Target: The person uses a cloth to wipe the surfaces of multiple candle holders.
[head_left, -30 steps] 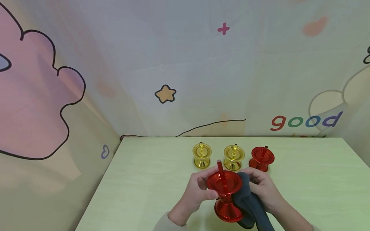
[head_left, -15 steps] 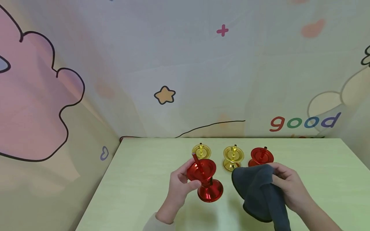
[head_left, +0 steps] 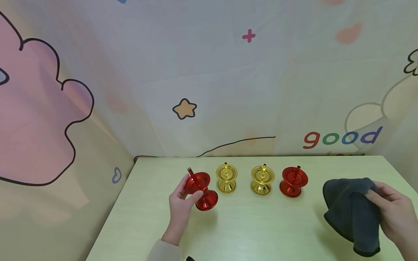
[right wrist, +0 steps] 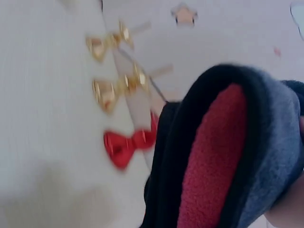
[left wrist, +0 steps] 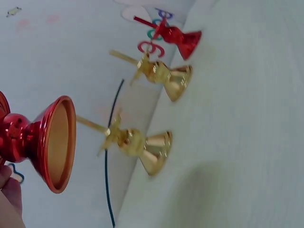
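My left hand [head_left: 183, 206] grips a red metal candle holder [head_left: 206, 200] below its dish, tilted and held above the table; its hollow base [left wrist: 59, 145] faces the left wrist camera. Out to the right, my right hand [head_left: 396, 214] pinches a folded dark grey cloth [head_left: 354, 214], whose red inner side [right wrist: 216, 156] shows in the right wrist view. Between the hands, two gold candle holders, one on the left [head_left: 226, 177] and one in the middle [head_left: 262, 179], stand upright in a row with a second red candle holder [head_left: 293, 181].
The pale green table [head_left: 261, 232] meets a printed cloth backdrop [head_left: 209, 72] along its far edge. A side wall [head_left: 81, 210] of the same cloth closes off the left. A small dark object [head_left: 190, 259] shows at the bottom edge.
The hands have parted. My left hand carried the red candle holder left and farther back, beside the row; my right hand drew the cloth off it and moved right.
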A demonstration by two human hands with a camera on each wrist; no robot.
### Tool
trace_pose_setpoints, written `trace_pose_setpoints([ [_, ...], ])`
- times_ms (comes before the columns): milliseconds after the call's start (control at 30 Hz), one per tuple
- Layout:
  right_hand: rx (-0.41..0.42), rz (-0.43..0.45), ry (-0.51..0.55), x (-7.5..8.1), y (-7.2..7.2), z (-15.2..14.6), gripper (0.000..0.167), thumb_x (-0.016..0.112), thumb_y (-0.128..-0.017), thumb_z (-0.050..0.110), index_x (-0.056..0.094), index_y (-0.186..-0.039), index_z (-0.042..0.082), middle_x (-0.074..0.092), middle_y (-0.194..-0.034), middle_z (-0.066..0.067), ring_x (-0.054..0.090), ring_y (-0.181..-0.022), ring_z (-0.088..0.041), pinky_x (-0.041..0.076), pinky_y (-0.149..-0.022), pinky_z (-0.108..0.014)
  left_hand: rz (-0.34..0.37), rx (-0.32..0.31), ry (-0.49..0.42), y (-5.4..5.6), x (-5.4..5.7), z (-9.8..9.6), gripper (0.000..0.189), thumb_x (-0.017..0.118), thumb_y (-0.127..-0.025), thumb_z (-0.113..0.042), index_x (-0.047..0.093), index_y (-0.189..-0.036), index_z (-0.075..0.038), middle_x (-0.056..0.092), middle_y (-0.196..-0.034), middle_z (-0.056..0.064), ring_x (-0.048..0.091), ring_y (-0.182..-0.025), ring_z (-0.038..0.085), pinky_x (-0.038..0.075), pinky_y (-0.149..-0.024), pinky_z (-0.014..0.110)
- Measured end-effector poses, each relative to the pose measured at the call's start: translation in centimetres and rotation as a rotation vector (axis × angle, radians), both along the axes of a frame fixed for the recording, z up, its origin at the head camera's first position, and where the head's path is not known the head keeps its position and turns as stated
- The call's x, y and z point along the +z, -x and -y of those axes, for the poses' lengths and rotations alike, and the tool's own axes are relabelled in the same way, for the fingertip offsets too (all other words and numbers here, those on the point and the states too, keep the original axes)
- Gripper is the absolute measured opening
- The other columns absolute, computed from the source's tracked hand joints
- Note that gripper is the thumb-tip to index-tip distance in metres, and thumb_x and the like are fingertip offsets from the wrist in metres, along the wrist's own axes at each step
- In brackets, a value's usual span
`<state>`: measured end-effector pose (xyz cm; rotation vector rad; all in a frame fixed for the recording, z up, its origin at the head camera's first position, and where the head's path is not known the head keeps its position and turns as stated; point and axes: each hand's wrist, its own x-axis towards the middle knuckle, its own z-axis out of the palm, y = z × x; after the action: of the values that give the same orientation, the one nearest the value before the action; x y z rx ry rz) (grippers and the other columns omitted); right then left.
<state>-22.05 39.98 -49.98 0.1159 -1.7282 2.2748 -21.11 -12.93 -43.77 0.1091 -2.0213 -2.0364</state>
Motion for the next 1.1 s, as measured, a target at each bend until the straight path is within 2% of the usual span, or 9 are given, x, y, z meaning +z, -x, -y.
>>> trace_pose_setpoints([
  [100,-0.117,-0.004,-0.023,-1.3,0.2,-3.2,0.028,0.051,-0.084,-0.008,0.062,-0.103,0.008,0.066,-0.083,0.006,0.064,-0.064,-0.007,0.05,-0.046,-0.021,0.02,0.077,0.05,0.8,-1.0,0.7,0.065,0.074,-0.07,-0.011,0.047,-0.129,-0.009,0.057,-0.12,0.011,0.054,-0.109,0.02,0.044,-0.091,0.027],
  [200,-0.229,0.101,-0.087,1.2,-1.2,-3.1,0.027,0.051,-0.086,-0.002,0.061,-0.092,0.022,0.062,-0.072,0.015,0.059,-0.055,0.0,0.044,-0.043,-0.015,0.021,0.14,0.091,1.7,-2.0,1.3,0.068,0.076,-0.067,-0.017,0.047,-0.128,-0.011,0.056,-0.122,0.008,0.052,-0.113,0.021,0.041,-0.095,0.034],
  [333,-0.382,0.281,-0.495,4.6,-2.6,-1.8,0.022,0.044,-0.089,0.013,0.051,-0.09,0.034,0.043,-0.06,0.032,0.044,-0.045,0.012,0.036,-0.041,-0.01,0.033,0.193,0.121,2.8,-3.2,2.0,0.072,0.078,-0.065,-0.028,0.047,-0.129,-0.015,0.055,-0.123,0.006,0.051,-0.114,0.021,0.04,-0.096,0.039],
  [433,-0.49,0.374,-0.644,5.2,-2.4,-1.5,0.024,0.042,-0.088,0.017,0.043,-0.087,0.041,0.032,-0.061,0.037,0.036,-0.046,0.017,0.032,-0.042,-0.007,0.061,0.21,0.123,3.6,-3.8,2.2,0.074,0.077,-0.064,-0.035,0.046,-0.129,-0.019,0.054,-0.124,0.004,0.049,-0.115,0.021,0.043,-0.092,0.04],
  [600,-0.476,0.444,-0.442,4.6,-1.3,-0.6,0.025,0.05,-0.088,0.018,0.044,-0.081,0.041,0.041,-0.062,0.028,0.042,-0.048,0.01,0.035,-0.043,-0.011,0.095,0.233,0.12,5.0,-4.3,2.2,0.077,0.078,-0.063,-0.038,0.045,-0.13,-0.02,0.052,-0.126,0.003,0.046,-0.117,0.021,0.047,-0.086,0.037],
  [667,-0.472,0.495,-0.566,4.6,-0.6,0.1,0.007,0.05,-0.089,0.023,0.055,-0.09,0.028,0.044,-0.062,0.022,0.042,-0.048,0.007,0.037,-0.042,-0.015,0.101,0.244,0.12,5.5,-4.6,2.1,0.077,0.078,-0.062,-0.037,0.045,-0.13,-0.018,0.052,-0.126,0.004,0.046,-0.117,0.023,0.047,-0.086,0.037],
  [833,-0.499,0.592,-0.918,4.0,1.3,2.1,0.054,0.043,-0.09,0.035,0.043,-0.121,-0.009,0.055,-0.101,-0.022,0.053,-0.085,-0.03,0.041,-0.058,-0.031,0.134,0.268,0.116,6.3,-5.3,1.8,0.078,0.078,-0.062,-0.037,0.045,-0.13,-0.018,0.049,-0.129,0.006,0.044,-0.119,0.026,0.047,-0.087,0.038],
  [900,-0.477,0.586,-0.935,3.4,2.1,2.7,0.056,0.041,-0.09,0.036,0.041,-0.123,-0.01,0.042,-0.12,-0.032,0.041,-0.101,-0.045,0.038,-0.068,-0.04,0.149,0.275,0.112,6.6,-5.5,1.7,0.079,0.079,-0.062,-0.037,0.045,-0.13,-0.018,0.048,-0.13,0.006,0.043,-0.119,0.027,0.046,-0.087,0.038],
  [1100,-0.36,0.523,-1.107,1.5,4.1,3.2,0.065,0.032,-0.091,0.047,0.036,-0.127,-0.008,0.039,-0.122,-0.035,0.037,-0.103,-0.052,0.03,-0.079,-0.056,0.204,0.297,0.156,7.5,-6.3,1.4,0.08,0.076,-0.063,-0.043,0.043,-0.132,-0.019,0.046,-0.132,0.007,0.041,-0.119,0.03,0.046,-0.088,0.041],
])
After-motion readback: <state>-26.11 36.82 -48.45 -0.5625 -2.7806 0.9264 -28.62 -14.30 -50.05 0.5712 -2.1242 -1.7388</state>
